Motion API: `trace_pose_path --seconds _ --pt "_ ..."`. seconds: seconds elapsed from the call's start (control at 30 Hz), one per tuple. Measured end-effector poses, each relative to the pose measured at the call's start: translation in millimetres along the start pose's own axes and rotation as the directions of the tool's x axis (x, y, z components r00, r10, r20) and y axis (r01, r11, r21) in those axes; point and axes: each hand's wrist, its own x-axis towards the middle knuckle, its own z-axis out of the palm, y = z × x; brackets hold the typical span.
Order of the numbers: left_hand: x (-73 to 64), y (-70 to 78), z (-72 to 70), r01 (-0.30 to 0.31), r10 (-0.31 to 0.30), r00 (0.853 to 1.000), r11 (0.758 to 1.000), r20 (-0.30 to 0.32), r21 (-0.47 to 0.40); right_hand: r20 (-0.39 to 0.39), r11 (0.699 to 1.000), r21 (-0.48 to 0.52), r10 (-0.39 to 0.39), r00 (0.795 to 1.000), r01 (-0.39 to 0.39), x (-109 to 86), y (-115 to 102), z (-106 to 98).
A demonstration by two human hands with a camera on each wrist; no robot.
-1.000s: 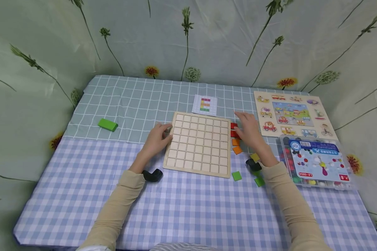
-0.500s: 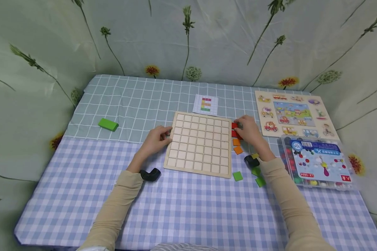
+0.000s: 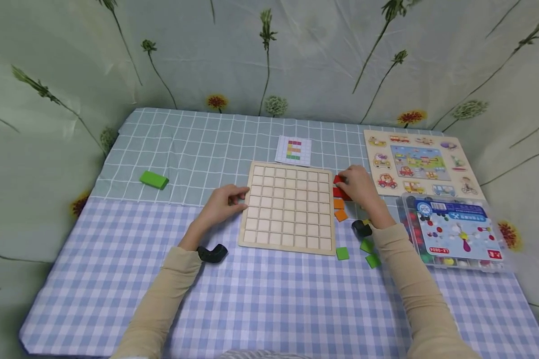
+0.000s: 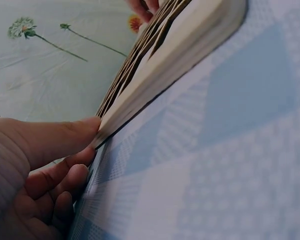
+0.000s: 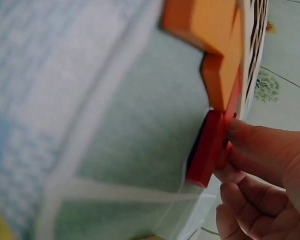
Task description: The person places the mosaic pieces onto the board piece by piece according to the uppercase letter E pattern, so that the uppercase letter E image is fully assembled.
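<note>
A square wooden grid board (image 3: 289, 209) lies flat in the middle of the table in the head view. My left hand (image 3: 223, 203) holds its left edge, the thumb at the upper rim and curled fingers beside it, as the left wrist view shows. At the board's right side my right hand (image 3: 360, 185) pinches a red tile (image 3: 338, 180) between thumb and fingers. Another red tile (image 5: 205, 155) lies under those fingertips in the right wrist view. Two orange tiles (image 3: 339, 204) sit just nearer me along the same edge.
Green tiles (image 3: 342, 253) and a partly hidden yellow tile (image 3: 366, 222) lie at the lower right. A coloured pattern card (image 3: 294, 150) is behind the board. A picture puzzle (image 3: 451, 159) and a clear plastic box (image 3: 460, 232) stand right; a green block (image 3: 154, 180) lies far left.
My right hand has come down from above the red tiles and its fingers have closed on one. The board has shifted slightly right, with my left hand at its edge.
</note>
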Motion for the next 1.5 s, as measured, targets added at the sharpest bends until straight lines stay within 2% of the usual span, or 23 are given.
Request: trace_pose_path --seconds 0.2,0.5,0.8,1.03,1.27,1.5 --pt "-4.5 -1.7 1.0 -0.023 0.023 1.0 0.999 -0.006 0.032 -0.01 0.999 0.032 0.03 0.999 -0.03 -3.0 -4.2 -4.7" --pt "-2.0 -1.9 4.5 -0.02 0.02 1.0 1.0 -0.015 0.005 -0.089 0.995 0.068 -0.062 0.994 0.069 -3.3 -18.1 -8.6" --pt "-1.5 0.3 4.2 0.014 -0.014 1.0 1.0 -0.018 0.001 -0.061 0.978 0.08 -0.186 0.981 0.19 2.7 -56.9 -10.9" --pt "-1.5 1.2 6.1 0.031 -0.031 0.999 0.999 -0.014 0.01 -0.004 0.975 0.087 -0.207 0.978 0.206 12.5 -84.7 -4.9" --pt "-2.4 1.7 5.4 0.033 -0.033 0.999 0.999 -0.02 0.017 0.019 0.972 0.08 -0.222 0.975 0.22 17.9 -100.0 1.8" --pt "-4.4 2.7 4.5 0.005 -0.003 0.999 0.999 -0.036 0.053 0.013 0.964 0.072 -0.257 0.966 0.255 22.3 -106.3 10.4"
